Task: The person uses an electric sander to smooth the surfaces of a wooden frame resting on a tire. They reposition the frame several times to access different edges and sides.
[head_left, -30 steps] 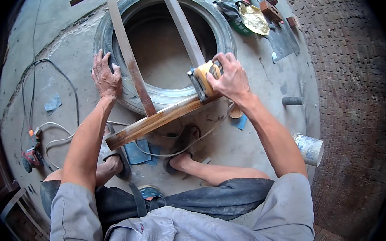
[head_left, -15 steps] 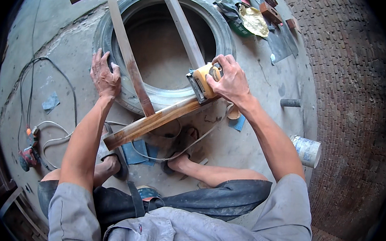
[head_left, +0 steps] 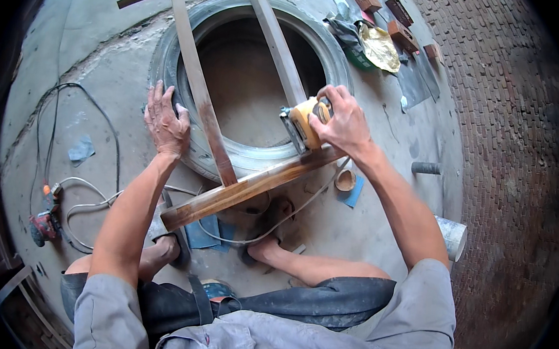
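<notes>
My right hand [head_left: 344, 124] is wrapped round a yellow power sander [head_left: 306, 123]. The sander is tilted, its dark pad side turned to the left, at the right part of a brown wooden crossbar [head_left: 252, 189]. Whether the pad touches the wood I cannot tell. This bar belongs to a wooden frame with two long rails [head_left: 198, 86] that lies across a big tyre [head_left: 164, 60]. My left hand [head_left: 167, 121] rests on the tyre's left side, fingers spread, holding nothing.
A red power tool [head_left: 43, 227] and dark cables [head_left: 113, 138] lie on the left. A pale cord [head_left: 303, 206] runs by my feet, near blue sheets [head_left: 201, 231]. Bricks [head_left: 403, 36] and a gold-coloured wrapper [head_left: 379, 48] are far right; a white bucket [head_left: 450, 238] lies at right.
The whole scene has shifted slightly right and down in the picture. More of the crossbar's right end shows beside the sander. My left hand stays on the tyre.
</notes>
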`<state>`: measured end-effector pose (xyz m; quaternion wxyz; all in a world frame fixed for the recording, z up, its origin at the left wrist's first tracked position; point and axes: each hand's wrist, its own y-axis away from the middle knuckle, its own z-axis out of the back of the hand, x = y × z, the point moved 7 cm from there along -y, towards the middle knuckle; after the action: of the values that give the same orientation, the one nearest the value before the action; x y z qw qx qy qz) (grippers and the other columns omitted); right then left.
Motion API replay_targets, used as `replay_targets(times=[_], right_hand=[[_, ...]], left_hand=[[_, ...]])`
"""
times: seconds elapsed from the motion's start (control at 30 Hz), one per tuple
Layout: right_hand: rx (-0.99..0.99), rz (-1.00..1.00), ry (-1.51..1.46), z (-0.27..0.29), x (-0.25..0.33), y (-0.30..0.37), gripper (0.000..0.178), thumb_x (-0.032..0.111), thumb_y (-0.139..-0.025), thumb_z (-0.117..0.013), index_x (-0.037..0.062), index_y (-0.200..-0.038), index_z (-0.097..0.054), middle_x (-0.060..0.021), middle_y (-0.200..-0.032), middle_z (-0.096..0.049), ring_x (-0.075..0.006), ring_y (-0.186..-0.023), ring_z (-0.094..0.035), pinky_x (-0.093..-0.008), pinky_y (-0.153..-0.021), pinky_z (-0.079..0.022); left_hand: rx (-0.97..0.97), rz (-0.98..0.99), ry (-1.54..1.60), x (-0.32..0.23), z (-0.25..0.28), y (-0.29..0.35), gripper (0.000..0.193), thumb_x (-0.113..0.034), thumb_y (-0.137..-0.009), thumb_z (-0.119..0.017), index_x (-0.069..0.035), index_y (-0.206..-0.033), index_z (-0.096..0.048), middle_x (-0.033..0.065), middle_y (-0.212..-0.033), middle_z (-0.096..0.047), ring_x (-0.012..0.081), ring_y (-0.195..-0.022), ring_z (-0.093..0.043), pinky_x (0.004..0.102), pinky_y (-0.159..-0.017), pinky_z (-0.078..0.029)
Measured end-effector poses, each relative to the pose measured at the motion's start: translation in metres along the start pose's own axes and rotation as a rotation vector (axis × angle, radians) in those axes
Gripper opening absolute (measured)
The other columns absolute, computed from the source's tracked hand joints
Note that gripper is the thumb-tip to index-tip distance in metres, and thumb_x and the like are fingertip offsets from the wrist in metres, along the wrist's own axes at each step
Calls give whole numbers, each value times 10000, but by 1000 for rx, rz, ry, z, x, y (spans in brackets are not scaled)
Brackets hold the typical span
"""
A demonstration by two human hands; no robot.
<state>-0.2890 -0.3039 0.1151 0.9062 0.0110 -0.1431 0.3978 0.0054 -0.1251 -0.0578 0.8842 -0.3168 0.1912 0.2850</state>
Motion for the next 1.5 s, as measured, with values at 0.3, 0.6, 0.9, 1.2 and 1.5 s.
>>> replay_targets(times=[0.3,0.6,0.9,1.2,1.5], right_hand=[[33,25,133,-17,-5,-131,469,366,-852,-717,57,-1181,-587,-205,-1074,-612,-405,-987,-673,-490,-906,-571],[103,116,405,-41,68,-164,404,358,-922,-711,159,-1262,-622,-196,-1271,-591,-451,-1152,-614,-537,-869,-605],[288,453,344,-17,62,-32,379,218,-855,-746,153,-1213,-638,-123,-1155,-585,-349,-1023,-609,-447,-730,-626],[218,324,167,15,30,24,378,224,-810,-769,113,-1148,-641,-128,-1130,-595,-362,-1014,-617,-466,-818,-599],[134,-439,-389,1,-72,-60,476,426,-785,-790,64,-1065,-658,-101,-936,-667,-199,-826,-640,-362,-772,-537]], left_hand=[[14,19,7,-1,2,-2,532,-133,-899,-595,-124,-1427,-531,115,-1607,-432,326,-1540,-328,528,-1223,-263],[12,17,31,4,2,1,527,-149,-900,-611,-132,-1421,-534,112,-1600,-427,323,-1523,-348,520,-1220,-281],[-11,20,7,6,-2,-2,541,-182,-893,-623,-135,-1424,-536,108,-1589,-440,333,-1512,-360,514,-1211,-299],[-12,25,40,4,-3,-2,537,-169,-895,-605,-133,-1426,-537,108,-1591,-441,334,-1519,-350,524,-1219,-281],[25,51,8,0,4,0,516,-162,-915,-570,-119,-1428,-536,108,-1609,-422,335,-1540,-317,523,-1231,-256]])
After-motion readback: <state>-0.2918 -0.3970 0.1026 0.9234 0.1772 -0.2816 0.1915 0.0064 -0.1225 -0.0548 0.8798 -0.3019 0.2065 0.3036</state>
